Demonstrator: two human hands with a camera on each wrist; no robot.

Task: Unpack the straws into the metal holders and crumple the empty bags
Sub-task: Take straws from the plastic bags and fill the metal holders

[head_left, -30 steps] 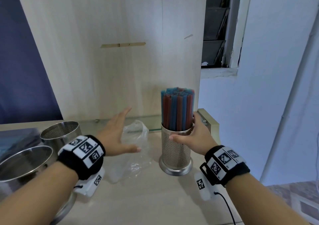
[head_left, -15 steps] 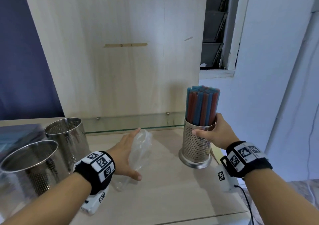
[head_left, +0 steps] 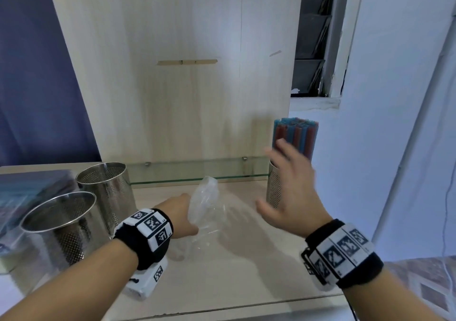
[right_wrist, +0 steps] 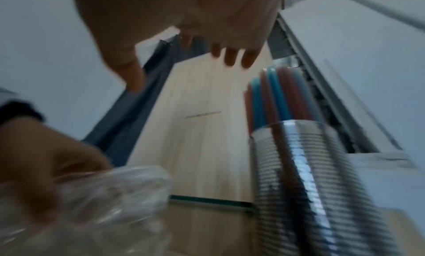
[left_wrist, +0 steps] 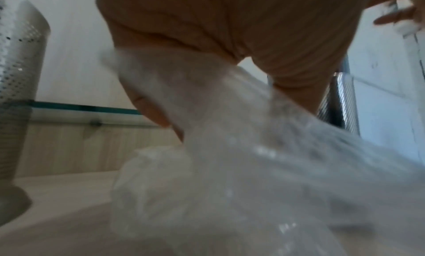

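The empty bag [head_left: 206, 209] is being gripped by the left hand [head_left: 179, 218]; the spread, empty right hand [head_left: 287, 192] should be closed over it, squeezing air out.

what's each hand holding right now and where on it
The left hand grips the clear bag around its bunched middle. The right hand is open and holds nothing, in front of the straw holder.
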